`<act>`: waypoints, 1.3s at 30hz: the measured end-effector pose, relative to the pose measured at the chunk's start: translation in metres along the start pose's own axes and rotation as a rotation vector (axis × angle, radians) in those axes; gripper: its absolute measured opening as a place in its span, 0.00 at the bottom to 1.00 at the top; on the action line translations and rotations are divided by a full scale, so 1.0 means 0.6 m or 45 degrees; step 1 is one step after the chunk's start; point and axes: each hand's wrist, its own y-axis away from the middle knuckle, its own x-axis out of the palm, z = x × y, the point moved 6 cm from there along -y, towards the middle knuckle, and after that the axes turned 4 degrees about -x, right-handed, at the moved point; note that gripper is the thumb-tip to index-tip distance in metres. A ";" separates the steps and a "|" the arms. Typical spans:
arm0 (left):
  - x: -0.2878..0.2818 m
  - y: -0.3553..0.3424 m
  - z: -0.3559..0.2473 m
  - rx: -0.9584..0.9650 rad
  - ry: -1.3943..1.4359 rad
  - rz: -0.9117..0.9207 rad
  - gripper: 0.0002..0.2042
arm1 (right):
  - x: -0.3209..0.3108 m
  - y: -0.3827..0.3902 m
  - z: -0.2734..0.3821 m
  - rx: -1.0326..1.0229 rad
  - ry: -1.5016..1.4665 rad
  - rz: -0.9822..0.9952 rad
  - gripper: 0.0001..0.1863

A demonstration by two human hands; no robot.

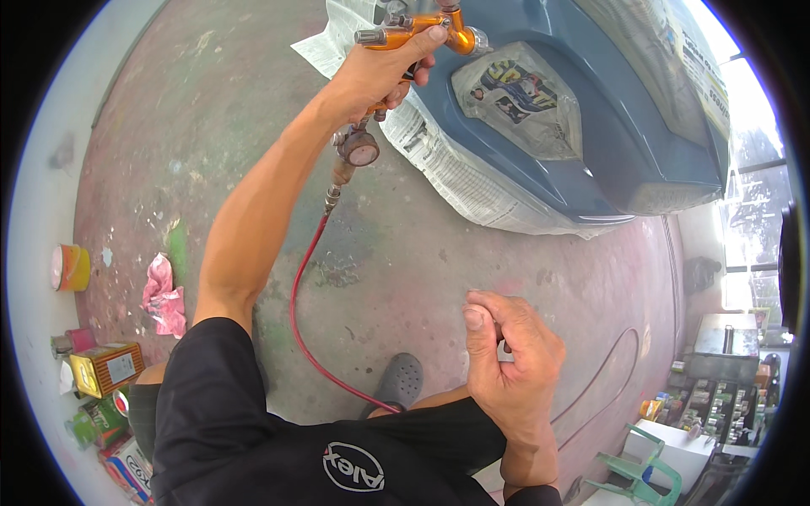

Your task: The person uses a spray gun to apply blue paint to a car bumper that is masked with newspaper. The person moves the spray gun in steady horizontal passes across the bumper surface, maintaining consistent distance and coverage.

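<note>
My left hand (390, 74) is closed around an orange metal spray gun (460, 34) at the top of the view, its nozzle pointing right toward a blue-grey glossy body panel (591, 84). Below the grip hangs a round gauge (363, 149) on a fitting, joined to a red hose (297, 291) that curves down past my body. Newspaper and clear film mask parts of the panel, including a covered opening (519, 101). Low on the right, my right hand (516, 358) is curled with the thumb along the fingers, apart from the panel; nothing shows in it.
On the left floor are a yellow tub (74, 268), a crumpled pink cloth (164, 297) and several cans and boxes (105, 369). At the lower right stand a green plastic stool (645, 464) and a crowd of small containers (704, 405). A thin hose (629, 354) loops over the floor.
</note>
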 end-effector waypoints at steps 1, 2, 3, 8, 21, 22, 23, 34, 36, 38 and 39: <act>-0.003 -0.004 -0.001 -0.005 -0.005 -0.017 0.28 | 0.001 -0.002 0.002 -0.005 -0.006 -0.001 0.06; -0.006 -0.011 -0.002 -0.010 -0.009 -0.035 0.28 | 0.003 -0.003 0.002 0.002 0.003 0.005 0.06; -0.017 -0.017 -0.005 -0.015 -0.024 -0.065 0.28 | 0.006 -0.005 0.002 0.002 -0.002 0.014 0.06; -0.094 -0.083 -0.002 0.004 -0.106 -0.249 0.29 | 0.013 -0.014 -0.001 -0.004 0.036 0.024 0.06; -0.215 -0.235 -0.013 0.060 -0.124 -0.601 0.23 | 0.027 -0.023 -0.021 0.057 0.073 -0.003 0.05; -0.217 -0.236 -0.008 0.029 -0.116 -0.600 0.23 | 0.029 -0.025 -0.018 0.016 0.082 -0.003 0.04; -0.201 -0.226 -0.014 0.000 -0.099 -0.587 0.22 | 0.028 -0.026 -0.021 0.049 0.079 0.009 0.05; -0.053 -0.046 -0.098 0.056 -0.221 -0.184 0.20 | 0.031 -0.021 0.001 0.004 0.053 0.023 0.07; -0.037 -0.034 -0.087 0.027 -0.157 -0.122 0.24 | 0.036 -0.023 0.003 -0.014 0.042 0.024 0.07; -0.021 -0.020 -0.090 0.023 -0.081 0.002 0.28 | 0.039 -0.025 0.007 -0.035 0.046 0.022 0.06; -0.016 -0.016 -0.092 0.025 -0.063 0.045 0.28 | 0.040 -0.027 0.009 -0.046 0.054 0.020 0.06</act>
